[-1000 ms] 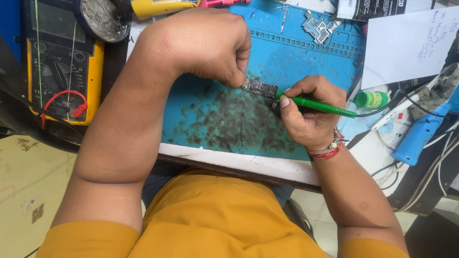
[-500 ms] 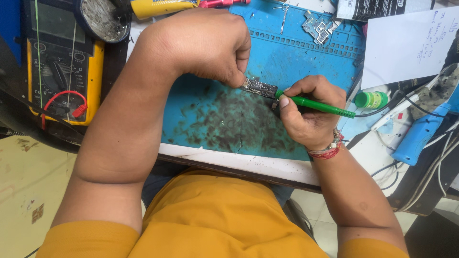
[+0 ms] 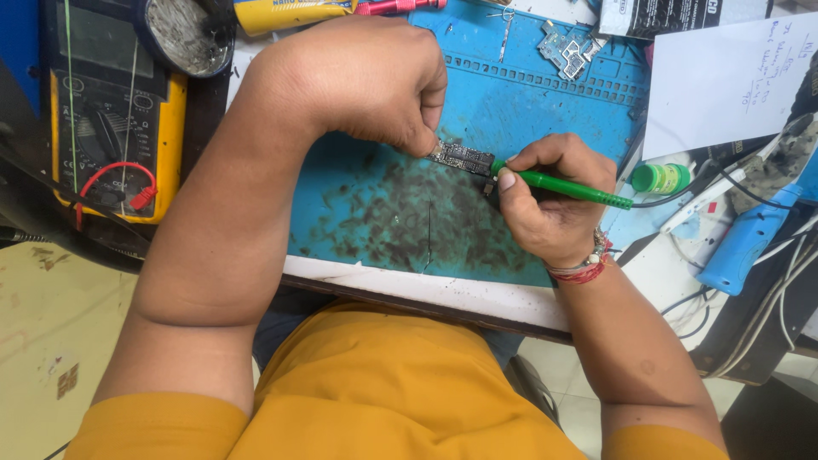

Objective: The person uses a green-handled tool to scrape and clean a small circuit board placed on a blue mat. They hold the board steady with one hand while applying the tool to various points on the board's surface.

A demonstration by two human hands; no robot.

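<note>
My left hand (image 3: 366,81) is curled over the blue work mat (image 3: 545,102) and pinches the left end of a small dark circuit board (image 3: 462,158). My right hand (image 3: 545,200) grips a green pen-shaped tool (image 3: 567,186) like a pencil. The tool's tip touches the right end of the board. A cable runs from the tool's back end off to the right. The mat under the board is stained with dark marks.
A yellow multimeter (image 3: 111,128) with a red lead lies at the left, a round tin (image 3: 183,34) above it. Another small circuit board (image 3: 567,47) lies at the mat's top. A white paper sheet (image 3: 724,81), a green-capped bottle (image 3: 660,177) and a blue tool handle (image 3: 754,238) are at the right.
</note>
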